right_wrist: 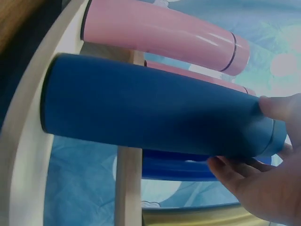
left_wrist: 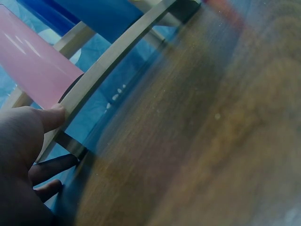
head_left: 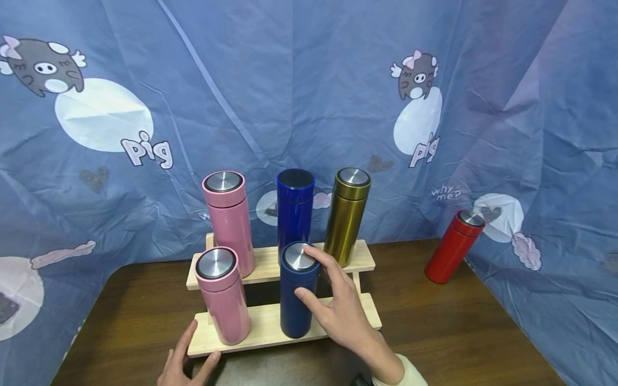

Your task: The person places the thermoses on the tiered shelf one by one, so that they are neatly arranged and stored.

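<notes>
A two-tier wooden rack (head_left: 264, 317) stands on the table and holds several thermos flasks. On its lower tier, a dark blue thermos (head_left: 295, 308) with a silver-topped lid stands upright. My right hand (head_left: 344, 313) grips this flask near its top, the thumb on the near side and a fingertip on the lid. In the right wrist view, other fingers wrap behind the dark blue body. My left hand (head_left: 184, 360) holds the rack's lower left corner, thumb at the front edge. Just above that hand, a pink thermos (head_left: 225, 311) stands on the lower tier.
The upper tier carries a second pink thermos (head_left: 235, 228), a glossy blue thermos (head_left: 294, 222) and a gold thermos (head_left: 344, 228). A red thermos (head_left: 451, 251) stands apart on the brown table (head_left: 405, 300) at the right. Behind hangs a blue printed cloth (head_left: 328, 96).
</notes>
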Motion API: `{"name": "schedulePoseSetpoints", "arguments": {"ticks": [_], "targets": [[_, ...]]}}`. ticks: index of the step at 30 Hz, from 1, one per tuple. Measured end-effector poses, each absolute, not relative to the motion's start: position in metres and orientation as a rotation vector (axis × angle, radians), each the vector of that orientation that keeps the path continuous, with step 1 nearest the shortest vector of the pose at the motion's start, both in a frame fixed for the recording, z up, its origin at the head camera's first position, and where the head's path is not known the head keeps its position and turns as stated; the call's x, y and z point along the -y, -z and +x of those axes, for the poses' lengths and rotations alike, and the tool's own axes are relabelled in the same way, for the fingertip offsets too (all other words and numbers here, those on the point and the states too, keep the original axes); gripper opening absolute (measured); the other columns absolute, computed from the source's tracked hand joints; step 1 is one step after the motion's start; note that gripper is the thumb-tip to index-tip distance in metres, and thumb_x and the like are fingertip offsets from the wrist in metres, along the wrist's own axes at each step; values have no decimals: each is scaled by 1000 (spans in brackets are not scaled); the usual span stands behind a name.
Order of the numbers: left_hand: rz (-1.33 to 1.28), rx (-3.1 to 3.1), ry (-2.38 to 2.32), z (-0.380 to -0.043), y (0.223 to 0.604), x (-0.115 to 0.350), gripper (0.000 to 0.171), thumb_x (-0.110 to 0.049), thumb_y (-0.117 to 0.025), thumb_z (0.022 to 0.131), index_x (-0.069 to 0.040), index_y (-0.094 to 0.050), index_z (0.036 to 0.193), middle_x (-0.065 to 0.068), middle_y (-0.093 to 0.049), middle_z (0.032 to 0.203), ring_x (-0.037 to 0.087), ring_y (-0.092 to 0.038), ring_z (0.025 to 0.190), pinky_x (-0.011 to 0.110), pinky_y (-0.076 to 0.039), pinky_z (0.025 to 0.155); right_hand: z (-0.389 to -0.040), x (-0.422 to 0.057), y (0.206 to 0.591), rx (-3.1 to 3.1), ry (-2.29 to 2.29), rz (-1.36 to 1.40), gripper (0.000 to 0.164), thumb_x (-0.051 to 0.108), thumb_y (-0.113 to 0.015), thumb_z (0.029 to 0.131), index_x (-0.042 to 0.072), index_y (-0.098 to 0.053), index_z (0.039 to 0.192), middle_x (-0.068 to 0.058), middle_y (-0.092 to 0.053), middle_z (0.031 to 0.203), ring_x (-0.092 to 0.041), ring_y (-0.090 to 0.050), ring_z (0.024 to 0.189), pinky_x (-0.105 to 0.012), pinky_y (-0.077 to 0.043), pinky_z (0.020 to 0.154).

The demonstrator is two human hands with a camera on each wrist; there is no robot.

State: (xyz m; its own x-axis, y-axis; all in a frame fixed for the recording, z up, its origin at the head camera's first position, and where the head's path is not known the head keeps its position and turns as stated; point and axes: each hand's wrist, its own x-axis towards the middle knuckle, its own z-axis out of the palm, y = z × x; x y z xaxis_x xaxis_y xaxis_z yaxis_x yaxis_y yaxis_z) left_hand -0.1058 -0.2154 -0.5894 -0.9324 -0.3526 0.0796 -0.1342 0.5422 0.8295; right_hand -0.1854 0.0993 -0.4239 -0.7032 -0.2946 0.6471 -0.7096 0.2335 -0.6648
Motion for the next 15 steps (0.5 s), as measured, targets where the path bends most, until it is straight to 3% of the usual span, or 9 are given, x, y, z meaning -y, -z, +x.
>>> {"name": "schedulePoseSetpoints", "arguments": {"ticks": [7,15], "targets": [[420,2583,1330,-106,589,217,93,-42,-88,95,-21,-40,172,33,-54,160,59,-59,140,70,-18,136,-182,-104,416,2188,-1324,896,78,3,-86,96,21,-52,163,-6,-62,157,-24,-66,136,-43,-61,109],[435,2597,1338,-107,590,218,94,-44,-88,96,-21,-39,173,30,-55,159,58,-57,143,71,-17,136,-180,-111,409,2121,-1245,905,87,5,-91,90,13,-49,166,-11,-61,156,-28,-63,140,-46,-61,110]]}}
